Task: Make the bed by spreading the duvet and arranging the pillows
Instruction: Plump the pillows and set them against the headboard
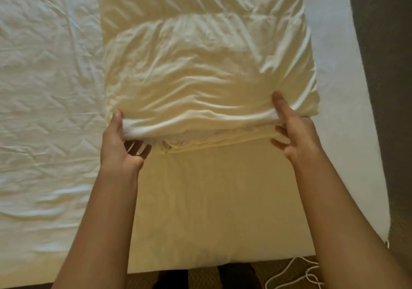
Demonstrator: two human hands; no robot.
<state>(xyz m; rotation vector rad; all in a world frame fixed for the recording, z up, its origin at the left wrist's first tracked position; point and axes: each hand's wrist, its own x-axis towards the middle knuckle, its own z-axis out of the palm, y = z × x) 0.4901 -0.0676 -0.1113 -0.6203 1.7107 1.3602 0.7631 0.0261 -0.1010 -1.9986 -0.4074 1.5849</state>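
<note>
Across the wide white-sheeted bed (pixel 334 66), a crumpled white duvet (pixel 44 88) fills the 9 o'clock side. A smooth cream pillow (pixel 211 199) lies at 6, nearest the person. A wrinkled cream pillow (pixel 200 77) sits just beyond, body running toward 12, near edge over the smooth one. The held edge runs 9-to-3. Left hand (pixel 118 141) clamps the 9 end, thumb on top, fingers under. Right hand (pixel 294 132) grips the 3 end. Both equally near; the coming move likely runs along the 12–6 line.

creased cloth pillow (pixel 200 70), wrinkled cloth sheet (pixel 44 88)
</note>
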